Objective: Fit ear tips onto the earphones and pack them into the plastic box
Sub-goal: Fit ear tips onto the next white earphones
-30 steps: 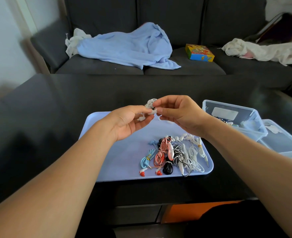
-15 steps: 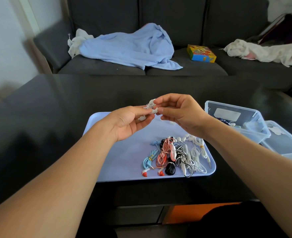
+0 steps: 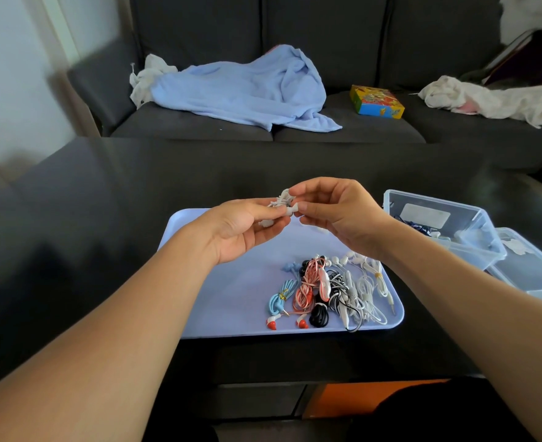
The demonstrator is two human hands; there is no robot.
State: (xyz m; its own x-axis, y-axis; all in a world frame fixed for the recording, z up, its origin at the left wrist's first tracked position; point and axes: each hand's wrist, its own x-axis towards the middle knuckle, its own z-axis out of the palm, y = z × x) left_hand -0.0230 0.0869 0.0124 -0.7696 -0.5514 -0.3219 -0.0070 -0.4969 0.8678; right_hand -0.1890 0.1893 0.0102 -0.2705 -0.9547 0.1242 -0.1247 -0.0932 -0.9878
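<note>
Above a lilac tray (image 3: 218,314) on the desk (image 3: 135,186), the left hand (image 3: 241,228) pinches a bundled white earphone (image 3: 279,200) steady while the right hand (image 3: 336,212) pinches an ear tip (image 3: 290,211) against it, apparently mid-fitting; more earphones (image 3: 330,291) wait below, the plastic box (image 3: 438,228) open alongside

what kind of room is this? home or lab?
Most likely a home living room. A dark grey sofa stands behind the black table, with a blue blanket and a colourful box lying on its seat. Nothing in view suggests a lab.
</note>
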